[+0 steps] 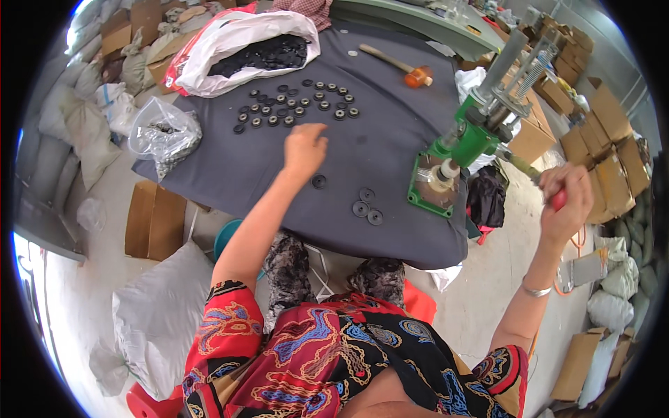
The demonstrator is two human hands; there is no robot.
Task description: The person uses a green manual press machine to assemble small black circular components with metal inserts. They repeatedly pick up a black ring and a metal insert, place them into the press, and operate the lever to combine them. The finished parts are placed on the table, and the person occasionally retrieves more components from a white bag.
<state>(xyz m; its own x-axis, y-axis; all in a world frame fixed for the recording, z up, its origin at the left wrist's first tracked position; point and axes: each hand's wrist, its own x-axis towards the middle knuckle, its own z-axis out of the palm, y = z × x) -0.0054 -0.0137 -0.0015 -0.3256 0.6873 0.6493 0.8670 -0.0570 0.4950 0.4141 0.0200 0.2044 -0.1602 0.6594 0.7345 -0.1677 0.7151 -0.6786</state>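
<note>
My left hand is over the dark cloth-covered table, just nearer to me than a scattered group of small black wheels, several with metal centres. Its fingers are curled; whatever they may hold is hidden. My right hand is closed around the red knob at the end of a lever on a green hand press. Under the press's ram, a pale round piece sits at the base. One black wheel lies below my left hand, with three more black wheels to its right.
A white and red bag of black parts lies open at the far left. Beside it, a clear plastic bag holds small metal pieces. A mallet lies at the back. Cardboard boxes and white sacks stand around the table.
</note>
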